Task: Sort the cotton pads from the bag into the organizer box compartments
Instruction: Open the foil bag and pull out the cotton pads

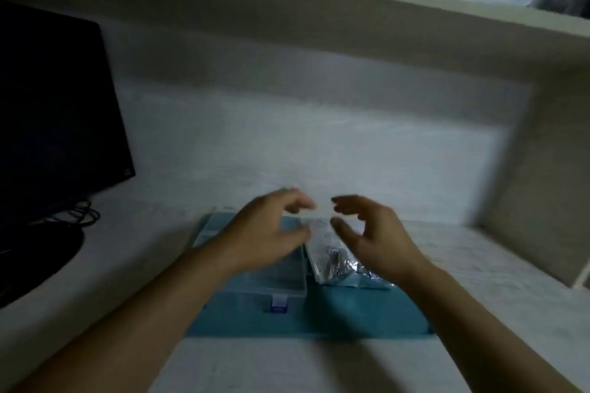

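the organizer box [271, 277] is seen to be of clear, smooth plastic, with a small translucent latch [278, 302] at its near edge. the bag [335, 260] is made of thin, crinkled, glossy film, by which light is caught in bright creases. both are laid on a matt teal mat [351, 313], which may be cloth. the counter [287, 367] is shown as pale and matt, faintly grained. the monitor [54, 105] is faced in dark, smooth material.

On the worktop [319, 360] a mat [319, 316] carries the organizer box [271, 277] at its left edge, the bag [335, 262] just beside it rightward. A monitor [54, 105] stands at the worktop's far left corner.
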Tool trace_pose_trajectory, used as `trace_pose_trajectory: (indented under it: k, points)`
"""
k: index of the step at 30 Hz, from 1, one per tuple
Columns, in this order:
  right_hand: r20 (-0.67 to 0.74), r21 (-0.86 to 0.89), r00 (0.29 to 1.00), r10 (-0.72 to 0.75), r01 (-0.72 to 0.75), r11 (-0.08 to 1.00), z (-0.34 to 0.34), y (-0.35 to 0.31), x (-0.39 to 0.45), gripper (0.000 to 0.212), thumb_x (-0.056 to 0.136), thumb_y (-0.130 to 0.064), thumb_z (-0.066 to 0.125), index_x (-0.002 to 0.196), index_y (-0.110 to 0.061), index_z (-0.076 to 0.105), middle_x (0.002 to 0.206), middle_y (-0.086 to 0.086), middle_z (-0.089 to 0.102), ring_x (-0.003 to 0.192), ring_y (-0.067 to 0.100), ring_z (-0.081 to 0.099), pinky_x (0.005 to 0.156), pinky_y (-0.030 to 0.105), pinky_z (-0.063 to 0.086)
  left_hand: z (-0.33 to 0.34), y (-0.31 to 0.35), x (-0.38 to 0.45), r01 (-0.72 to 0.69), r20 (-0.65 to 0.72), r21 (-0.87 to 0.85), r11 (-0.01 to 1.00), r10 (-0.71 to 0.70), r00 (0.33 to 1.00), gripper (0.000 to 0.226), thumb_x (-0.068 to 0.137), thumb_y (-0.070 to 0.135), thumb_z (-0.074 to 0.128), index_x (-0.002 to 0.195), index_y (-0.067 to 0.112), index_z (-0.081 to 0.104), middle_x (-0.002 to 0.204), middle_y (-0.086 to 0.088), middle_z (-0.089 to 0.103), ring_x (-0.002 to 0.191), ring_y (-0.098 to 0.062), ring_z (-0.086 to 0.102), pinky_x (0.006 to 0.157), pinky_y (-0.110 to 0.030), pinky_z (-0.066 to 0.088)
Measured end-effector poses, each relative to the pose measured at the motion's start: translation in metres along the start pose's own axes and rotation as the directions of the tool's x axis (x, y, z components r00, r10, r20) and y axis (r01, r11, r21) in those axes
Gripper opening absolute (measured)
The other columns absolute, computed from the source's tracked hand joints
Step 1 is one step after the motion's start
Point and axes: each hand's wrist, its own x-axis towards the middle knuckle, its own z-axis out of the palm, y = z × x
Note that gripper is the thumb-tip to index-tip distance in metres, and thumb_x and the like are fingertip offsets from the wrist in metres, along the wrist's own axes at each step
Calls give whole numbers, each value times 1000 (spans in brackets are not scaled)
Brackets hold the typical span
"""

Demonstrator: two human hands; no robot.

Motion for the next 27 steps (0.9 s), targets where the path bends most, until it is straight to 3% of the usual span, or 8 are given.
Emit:
trace_pose_trajectory:
  k: [2,4,5,9,12,15,22,27]
  points:
    - [172,-279,984,-52,99,955,15,19,1,47,88,-43,60,132,-25,57,128,-2,60,118,17,56,100,27,43,6,-16,-9,5,166,321,947,-62,984,43,82,57,67,120,39,58,121,20,59,113,1,54,99,-32,48]
    - [367,-389,929,-35,188,902,31,40,-4,58,84,-53,55,134,-25,55,133,-2,56,121,18,52,105,30,40,18,-31,-19,26,278,458,889,-171,945,68,73,78,59,130,42,50,132,20,52,121,-4,50,102,-32,45]
    - [393,-413,917,-60,235,880,38,52,-4,60,83,-55,53,133,-24,57,133,-2,56,121,19,53,106,30,40,24,-37,-19,36,287,486,873,-198,937,77,71,83,56,135,42,46,137,19,48,125,-6,46,105,-32,41]
    - [209,-449,964,-166,245,859,51,80,-9,50,87,-53,48,120,-20,66,125,0,62,117,20,58,100,33,43,46,-49,-15,-62,285,619,783,-150,947,78,79,82,47,141,36,41,142,14,45,130,-10,39,110,-27,25]
    - [133,-387,966,-222,256,886,53,84,-13,48,94,-50,42,124,-20,64,134,-1,57,132,19,46,109,37,39,54,-55,-13,-79,220,684,725,-101,970,70,85,79,32,136,33,46,131,10,52,124,-12,43,109,-27,24]
    - [110,-307,957,-269,290,906,41,85,-19,37,94,-45,49,118,-22,65,133,-3,56,132,14,43,108,32,37,61,-57,-9,-119,188,732,671,-31,982,75,83,82,22,131,33,52,125,9,53,121,-13,45,110,-32,24]
    - [241,-373,934,-262,338,864,44,90,-26,43,80,-54,60,115,-28,62,138,-1,51,129,19,44,107,30,34,59,-70,-29,-294,239,697,654,176,955,41,87,55,46,113,30,66,113,10,63,93,-10,62,88,-26,48]
    - [205,-302,948,-242,297,906,45,92,-25,20,78,-27,75,95,-29,64,134,-1,55,124,22,51,101,29,40,44,-75,-26,-329,242,634,700,225,944,36,77,45,59,104,26,75,109,8,68,90,-14,64,89,-30,51]
